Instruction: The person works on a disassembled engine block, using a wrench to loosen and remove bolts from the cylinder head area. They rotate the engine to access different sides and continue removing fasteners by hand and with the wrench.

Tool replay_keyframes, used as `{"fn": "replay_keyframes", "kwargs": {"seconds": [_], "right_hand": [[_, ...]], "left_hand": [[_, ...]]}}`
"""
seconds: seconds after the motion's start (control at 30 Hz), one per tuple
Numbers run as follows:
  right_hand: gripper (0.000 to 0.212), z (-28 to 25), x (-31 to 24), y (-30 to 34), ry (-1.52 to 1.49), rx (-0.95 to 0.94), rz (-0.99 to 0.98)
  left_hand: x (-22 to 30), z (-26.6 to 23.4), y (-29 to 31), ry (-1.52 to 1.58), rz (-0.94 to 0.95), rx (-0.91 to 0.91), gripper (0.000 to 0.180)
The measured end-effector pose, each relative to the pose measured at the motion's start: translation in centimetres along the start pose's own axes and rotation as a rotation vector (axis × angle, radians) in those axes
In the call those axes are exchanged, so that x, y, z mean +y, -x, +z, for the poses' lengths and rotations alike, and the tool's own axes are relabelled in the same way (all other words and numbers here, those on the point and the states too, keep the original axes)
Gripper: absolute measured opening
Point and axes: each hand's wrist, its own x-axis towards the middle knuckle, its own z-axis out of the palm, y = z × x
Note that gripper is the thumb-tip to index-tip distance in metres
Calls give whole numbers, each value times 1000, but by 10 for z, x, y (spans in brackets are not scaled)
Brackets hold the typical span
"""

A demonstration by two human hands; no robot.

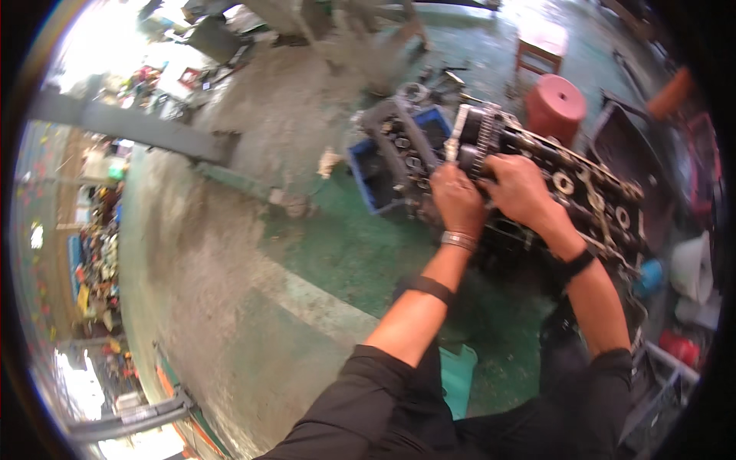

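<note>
An engine [594, 188] with dark camshaft parts and a pale metal rim lies in front of me. Over its left end runs a timing chain [486, 136], down to where my hands meet. My left hand [458, 199] is closed at the engine's left end, fingers curled, near the lower end of the chain. Beside it, my right hand [523, 190] is bent over the engine, its fingers closed next to the chain. Whatever the fingertips of either hand grip is hidden.
Left of the engine, a grey metal engine part [392, 130] rests over a blue crate [373, 178]. Behind stand a red round stool [556, 103] and a wooden stool [543, 47]. A black tray [630, 149] is at the right. Between my legs shows a turquoise seat [458, 377].
</note>
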Motion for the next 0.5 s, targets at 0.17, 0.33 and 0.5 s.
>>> {"fn": "replay_keyframes", "kwargs": {"seconds": [0.17,0.33,0.5], "right_hand": [[22,-4,-2,-1,-68,-7,24],[22,-2,-3,1,-24,22,64],[14,5,1,0,15,53,-12]], "left_hand": [[5,-3,-1,40,7,86,26],[5,-6,-1,45,-24,4,22],[4,-7,0,49,-33,-12,22]]}}
